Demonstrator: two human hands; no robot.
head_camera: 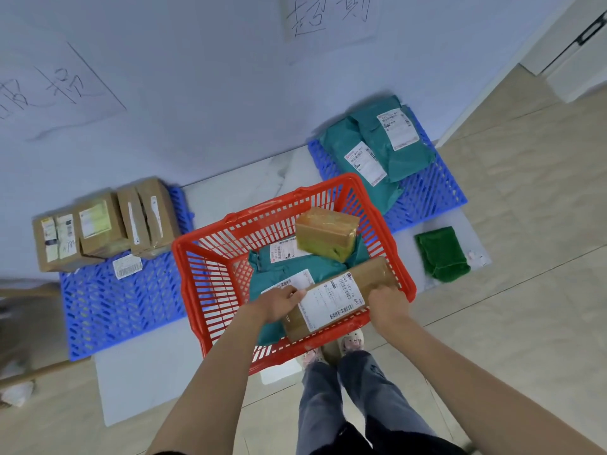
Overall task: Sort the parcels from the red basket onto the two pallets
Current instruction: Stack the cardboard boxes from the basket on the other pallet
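The basket (210, 254) is bright red with a slotted grid pattern in its walls. Both pallets, the left pallet (121, 307) and the right pallet (430, 198), are vivid blue with an open lattice. Brown cardboard boxes (108, 224) with white and yellowish labels stand at the left pallet's far edge; teal bags (371, 139) with white barcode labels lie on the right one. In the basket lie teal bags, a tan box (326, 233) wrapped in glossy tape, and a brown box (338, 298) with a white printed label. A dark green cloth (441, 254) lies on the pale board (138, 382) near its right edge. The floor (525, 257) is beige tile.

Labelled brown box (338, 298) over red basket (210, 257)
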